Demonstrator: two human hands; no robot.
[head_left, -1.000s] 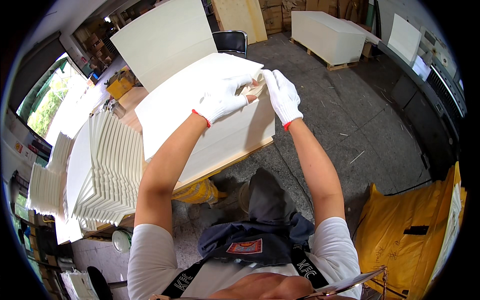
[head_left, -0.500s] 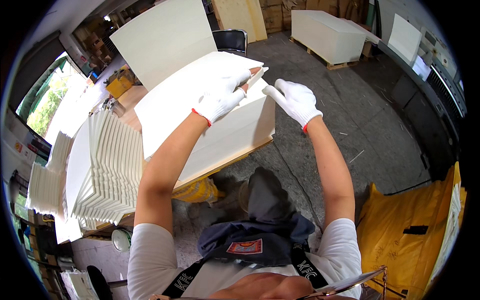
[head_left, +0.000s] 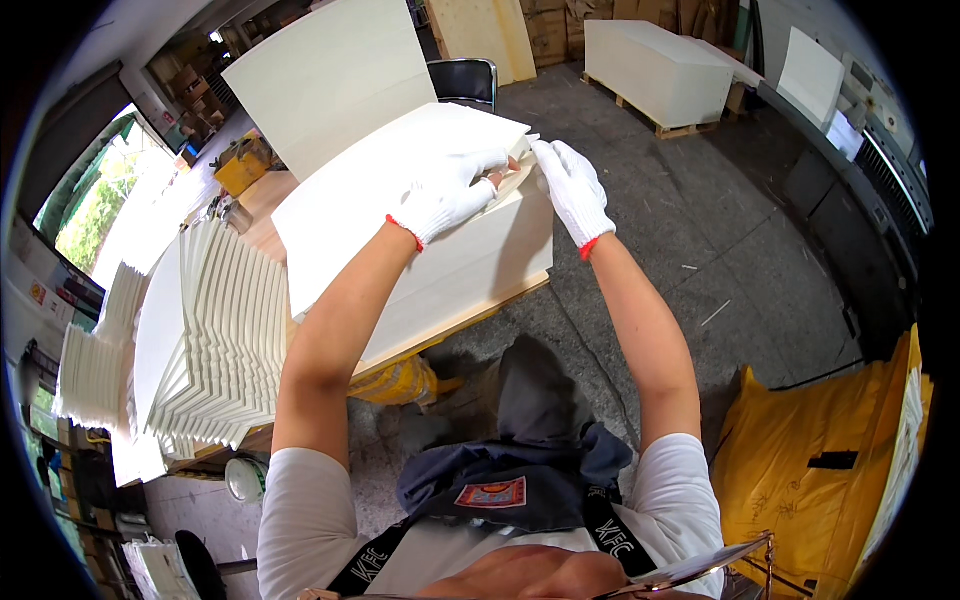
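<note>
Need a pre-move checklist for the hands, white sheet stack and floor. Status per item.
1. Gloves worn: ok, left hand and right hand both in white gloves.
2. All fingertips covered: not ok, left fingers show bare tips.
3. Both hands at the stack: ok, both by the right-hand corner of the white stack.
4. Right hand's grip on the sheets: cannot tell, contact is unclear.
5. Stack supported: ok, it stands on a pale board.
6. Floor free of scraps: not ok, thin strips lie on it.

Gloved left grip (head_left: 440,203) on white sheets (head_left: 350,205), right grip (head_left: 573,187) at their corner, chair (head_left: 464,80) beyond
</note>
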